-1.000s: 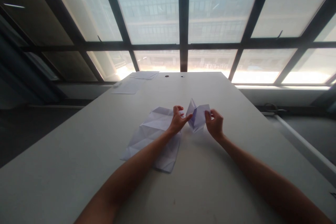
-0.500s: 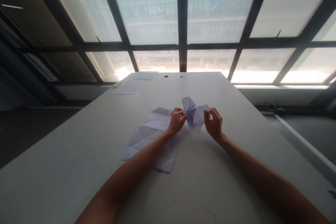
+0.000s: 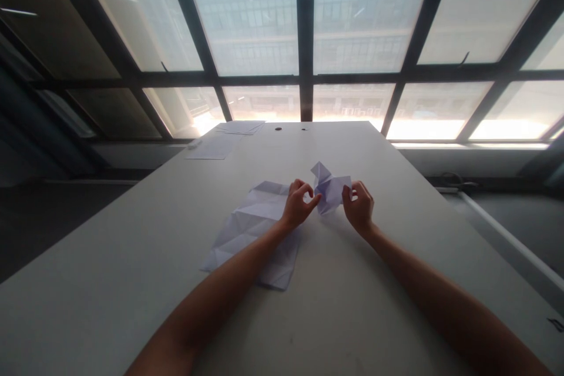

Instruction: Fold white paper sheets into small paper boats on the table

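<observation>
A small folded white paper [image 3: 328,191] with pointed flaps is held just above the table, between my two hands. My right hand [image 3: 359,205] is closed, pinching its right flap between thumb and fingers. My left hand [image 3: 298,202] is at the paper's left side, its thumb tip against the folds. The left index finger curls above the thumb with a gap between them, and the other fingers are bent. Under my left wrist and forearm lies a larger creased white sheet [image 3: 247,223], partly hidden by the arm.
On the far left of the white table [image 3: 379,305], flat paper sheets [image 3: 211,147] lie near the edge. A dark round hole [image 3: 278,128] is set in the far end of the tabletop. Tall framed windows [image 3: 352,17] stand behind it.
My left thumb and index finger have loosened from a pinch on the paper. The paper's upper flap now points slightly farther right. My right hand keeps its grip.
</observation>
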Action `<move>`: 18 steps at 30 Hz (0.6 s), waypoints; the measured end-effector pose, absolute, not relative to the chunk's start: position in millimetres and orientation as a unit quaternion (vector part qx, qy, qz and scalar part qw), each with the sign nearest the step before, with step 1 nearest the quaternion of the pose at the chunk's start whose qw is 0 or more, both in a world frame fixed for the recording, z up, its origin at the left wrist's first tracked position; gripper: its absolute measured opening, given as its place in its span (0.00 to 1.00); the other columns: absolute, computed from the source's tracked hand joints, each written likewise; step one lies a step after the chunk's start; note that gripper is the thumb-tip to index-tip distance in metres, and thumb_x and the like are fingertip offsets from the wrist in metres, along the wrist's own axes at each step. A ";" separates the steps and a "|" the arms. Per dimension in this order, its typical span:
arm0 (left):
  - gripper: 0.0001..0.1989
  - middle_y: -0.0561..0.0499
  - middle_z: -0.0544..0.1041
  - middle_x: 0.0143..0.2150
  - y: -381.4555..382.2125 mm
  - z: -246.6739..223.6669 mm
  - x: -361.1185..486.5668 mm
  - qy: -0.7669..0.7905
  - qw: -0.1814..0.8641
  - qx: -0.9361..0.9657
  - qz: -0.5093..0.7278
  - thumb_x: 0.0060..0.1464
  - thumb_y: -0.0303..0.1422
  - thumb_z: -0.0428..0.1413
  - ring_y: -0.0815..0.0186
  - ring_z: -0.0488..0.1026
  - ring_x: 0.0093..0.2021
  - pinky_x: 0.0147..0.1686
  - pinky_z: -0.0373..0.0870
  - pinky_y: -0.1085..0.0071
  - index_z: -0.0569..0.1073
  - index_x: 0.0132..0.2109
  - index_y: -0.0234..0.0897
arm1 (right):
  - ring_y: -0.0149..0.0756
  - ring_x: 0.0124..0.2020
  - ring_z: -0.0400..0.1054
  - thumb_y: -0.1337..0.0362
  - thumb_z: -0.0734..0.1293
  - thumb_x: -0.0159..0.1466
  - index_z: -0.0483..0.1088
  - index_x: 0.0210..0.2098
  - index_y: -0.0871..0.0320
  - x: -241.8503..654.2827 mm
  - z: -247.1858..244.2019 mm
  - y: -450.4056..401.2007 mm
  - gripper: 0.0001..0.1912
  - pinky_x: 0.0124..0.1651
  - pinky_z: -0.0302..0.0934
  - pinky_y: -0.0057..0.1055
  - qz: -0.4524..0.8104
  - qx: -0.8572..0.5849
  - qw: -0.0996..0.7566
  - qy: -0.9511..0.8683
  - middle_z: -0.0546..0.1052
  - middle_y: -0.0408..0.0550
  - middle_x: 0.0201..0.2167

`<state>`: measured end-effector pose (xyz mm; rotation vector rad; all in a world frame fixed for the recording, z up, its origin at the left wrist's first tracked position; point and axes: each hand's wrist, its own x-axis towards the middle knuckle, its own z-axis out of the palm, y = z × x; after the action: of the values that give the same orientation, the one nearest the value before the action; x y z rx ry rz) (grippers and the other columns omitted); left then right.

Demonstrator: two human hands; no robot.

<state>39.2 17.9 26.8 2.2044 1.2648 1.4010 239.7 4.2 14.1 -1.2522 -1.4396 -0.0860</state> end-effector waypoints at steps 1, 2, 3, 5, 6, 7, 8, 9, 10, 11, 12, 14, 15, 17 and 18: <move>0.09 0.49 0.68 0.39 13.0 29.3 41.0 0.418 0.098 0.782 0.451 0.55 0.37 0.63 0.62 0.67 0.44 0.47 0.66 0.66 0.73 0.33 0.37 | 0.33 0.29 0.65 0.58 0.61 0.68 0.62 0.29 0.54 238.4 14.6 3.2 0.13 0.35 0.57 0.27 -0.046 -0.545 0.570 -0.613 0.70 0.42 0.28; 0.09 0.49 0.69 0.39 8.7 31.6 42.6 0.406 0.080 0.806 0.423 0.54 0.38 0.64 0.61 0.67 0.44 0.48 0.66 0.65 0.74 0.35 0.38 | 0.33 0.29 0.65 0.58 0.61 0.68 0.61 0.28 0.54 237.3 15.1 2.2 0.12 0.35 0.56 0.27 -0.055 -0.554 0.563 -0.610 0.70 0.42 0.28; 0.10 0.48 0.70 0.40 5.2 33.6 44.0 0.397 0.066 0.826 0.394 0.53 0.39 0.65 0.60 0.67 0.45 0.48 0.66 0.65 0.75 0.36 0.39 | 0.33 0.29 0.64 0.59 0.61 0.67 0.61 0.28 0.54 236.5 15.5 1.4 0.12 0.34 0.55 0.27 -0.063 -0.562 0.557 -0.609 0.70 0.42 0.28; 0.11 0.48 0.71 0.39 1.5 35.7 45.5 0.393 0.046 0.850 0.347 0.51 0.40 0.66 0.59 0.67 0.45 0.47 0.66 0.65 0.75 0.34 0.39 | 0.32 0.28 0.64 0.59 0.61 0.67 0.61 0.27 0.54 235.6 16.6 -0.1 0.12 0.34 0.54 0.27 -0.074 -0.571 0.546 -0.608 0.70 0.42 0.27; 0.10 0.47 0.71 0.39 1.1 35.7 45.6 0.397 0.037 0.856 0.330 0.51 0.40 0.66 0.58 0.67 0.44 0.47 0.66 0.65 0.76 0.33 0.39 | 0.32 0.28 0.63 0.60 0.61 0.66 0.60 0.27 0.54 235.4 17.1 -0.9 0.12 0.34 0.53 0.27 -0.077 -0.573 0.542 -0.610 0.70 0.41 0.27; 0.09 0.47 0.72 0.38 1.6 35.0 45.4 0.401 0.029 0.859 0.316 0.52 0.38 0.65 0.58 0.68 0.44 0.47 0.65 0.65 0.76 0.32 0.39 | 0.32 0.28 0.63 0.60 0.62 0.66 0.60 0.27 0.54 235.3 17.6 -1.6 0.12 0.34 0.52 0.27 -0.079 -0.574 0.538 -0.612 0.69 0.41 0.27; 0.08 0.47 0.72 0.38 2.8 33.6 44.8 0.404 0.022 0.862 0.306 0.52 0.36 0.64 0.58 0.68 0.43 0.46 0.65 0.64 0.75 0.31 0.39 | 0.32 0.28 0.62 0.60 0.62 0.66 0.59 0.27 0.54 235.2 18.1 -2.2 0.12 0.34 0.52 0.27 -0.078 -0.576 0.534 -0.614 0.69 0.41 0.27; 0.06 0.47 0.72 0.37 4.4 31.7 44.0 0.405 0.020 0.864 0.299 0.53 0.34 0.63 0.59 0.68 0.43 0.46 0.65 0.64 0.75 0.31 0.39 | 0.32 0.28 0.62 0.60 0.62 0.65 0.59 0.26 0.54 235.2 18.5 -2.6 0.12 0.34 0.51 0.27 -0.077 -0.578 0.530 -0.615 0.69 0.41 0.27; 0.05 0.47 0.72 0.37 6.3 29.3 43.2 0.403 0.023 0.866 0.297 0.54 0.32 0.62 0.59 0.68 0.42 0.45 0.65 0.65 0.75 0.31 0.38 | 0.32 0.28 0.62 0.60 0.62 0.65 0.59 0.26 0.54 235.4 18.8 -2.5 0.12 0.34 0.51 0.28 -0.075 -0.584 0.528 -0.613 0.68 0.40 0.26; 0.04 0.48 0.72 0.37 8.4 26.8 42.5 0.401 0.034 0.864 0.303 0.54 0.29 0.60 0.60 0.68 0.41 0.45 0.65 0.65 0.75 0.30 0.38 | 0.32 0.27 0.61 0.60 0.62 0.65 0.59 0.26 0.54 235.9 19.0 -1.8 0.12 0.33 0.50 0.28 -0.072 -0.592 0.526 -0.606 0.67 0.40 0.25; 0.05 0.48 0.71 0.36 10.5 24.3 42.0 0.399 0.052 0.858 0.319 0.55 0.28 0.58 0.61 0.69 0.40 0.44 0.66 0.66 0.75 0.31 0.38 | 0.33 0.27 0.60 0.60 0.62 0.64 0.58 0.26 0.54 236.8 19.0 -0.5 0.12 0.33 0.49 0.28 -0.067 -0.603 0.527 -0.595 0.67 0.40 0.25; 0.06 0.49 0.70 0.36 14.7 20.3 41.7 0.395 0.107 0.831 0.377 0.57 0.27 0.55 0.64 0.69 0.38 0.42 0.67 0.69 0.73 0.32 0.38 | 0.33 0.26 0.58 0.59 0.62 0.64 0.58 0.25 0.54 240.5 18.1 4.3 0.12 0.31 0.48 0.29 -0.054 -0.631 0.535 -0.560 0.65 0.39 0.23; 0.06 0.50 0.70 0.36 16.8 19.0 41.8 0.393 0.140 0.809 0.414 0.58 0.27 0.54 0.65 0.69 0.38 0.41 0.67 0.70 0.71 0.32 0.37 | 0.33 0.25 0.57 0.59 0.62 0.63 0.58 0.25 0.53 243.2 17.2 7.6 0.12 0.30 0.47 0.29 -0.045 -0.642 0.541 -0.541 0.64 0.39 0.22; 0.06 0.51 0.69 0.36 21.2 17.7 42.3 0.401 0.205 0.747 0.489 0.61 0.30 0.52 0.67 0.68 0.36 0.38 0.68 0.72 0.69 0.34 0.37 | 0.34 0.25 0.56 0.60 0.62 0.62 0.57 0.24 0.53 249.6 14.2 15.2 0.12 0.29 0.46 0.30 -0.018 -0.652 0.559 -0.512 0.63 0.38 0.21; 0.07 0.52 0.68 0.34 23.7 17.3 42.4 0.411 0.234 0.709 0.523 0.61 0.31 0.51 0.67 0.68 0.35 0.37 0.68 0.73 0.67 0.34 0.37 | 0.34 0.24 0.55 0.60 0.61 0.62 0.56 0.23 0.53 252.7 12.1 19.1 0.12 0.29 0.46 0.30 -0.003 -0.650 0.570 -0.503 0.62 0.38 0.20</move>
<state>42.4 23.7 17.3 1.9466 1.1277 1.4359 252.7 19.1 12.1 -1.5262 -1.1798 -0.0064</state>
